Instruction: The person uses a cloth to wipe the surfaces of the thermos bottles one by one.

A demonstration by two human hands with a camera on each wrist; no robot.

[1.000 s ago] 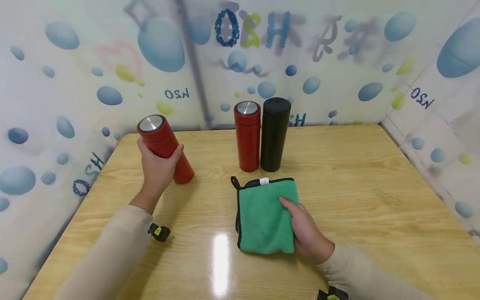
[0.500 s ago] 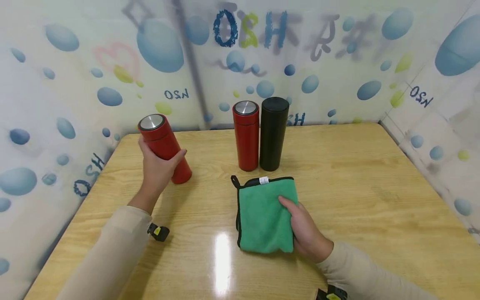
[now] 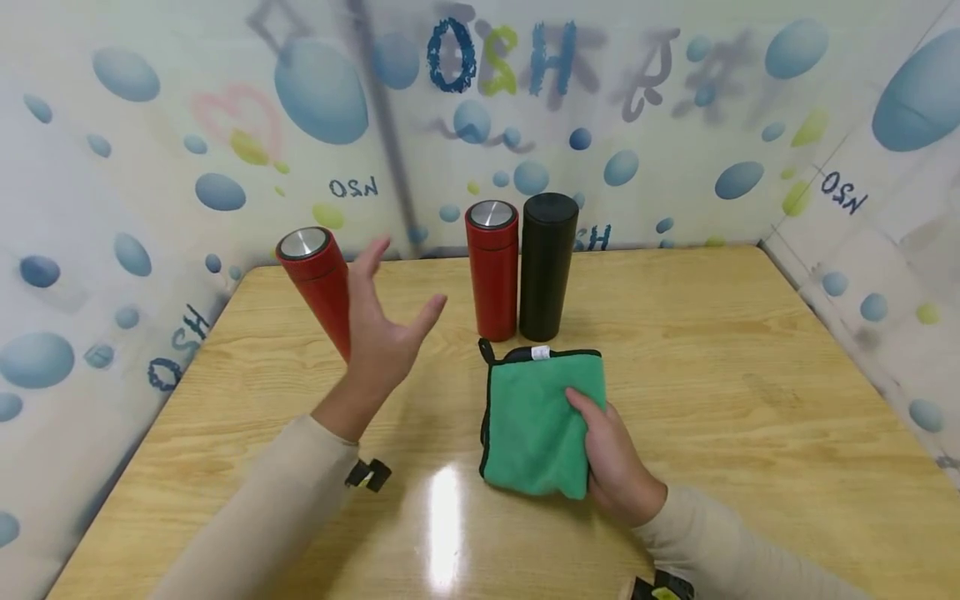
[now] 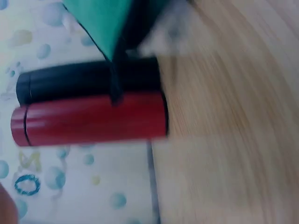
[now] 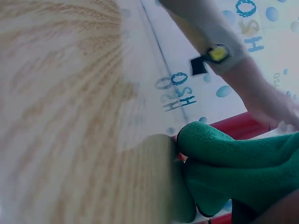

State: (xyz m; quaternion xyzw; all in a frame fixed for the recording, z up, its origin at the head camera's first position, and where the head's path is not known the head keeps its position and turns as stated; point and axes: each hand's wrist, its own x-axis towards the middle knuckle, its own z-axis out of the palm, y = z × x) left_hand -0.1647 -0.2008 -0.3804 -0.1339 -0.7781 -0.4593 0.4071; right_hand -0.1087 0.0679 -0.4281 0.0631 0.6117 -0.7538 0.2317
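Observation:
My left hand (image 3: 381, 342) is off the left red thermos bottle (image 3: 318, 283), its fingers and thumb spread wide with nothing in them. In the head view that hand overlaps the bottle's lower part and hides it. My right hand (image 3: 618, 458) grips a folded green cloth (image 3: 536, 425) with black edging, a black loop and a white tag, thumb on top. In the right wrist view the cloth (image 5: 233, 158) shows its rounded folds. Behind the cloth a second red thermos bottle (image 3: 493, 275) stands upright beside a black one (image 3: 547, 271); both also appear in the left wrist view.
The wooden table (image 3: 712, 400) runs back to a white wall (image 3: 660, 50) printed with blue bubbles and letters. Its right edge meets another printed wall. A bright light reflection lies on the table's front middle.
My left hand has let go of the left red thermos bottle and moved right, fingers spreading. The right hand has shifted the green cloth slightly up and to the right, still gripping it.

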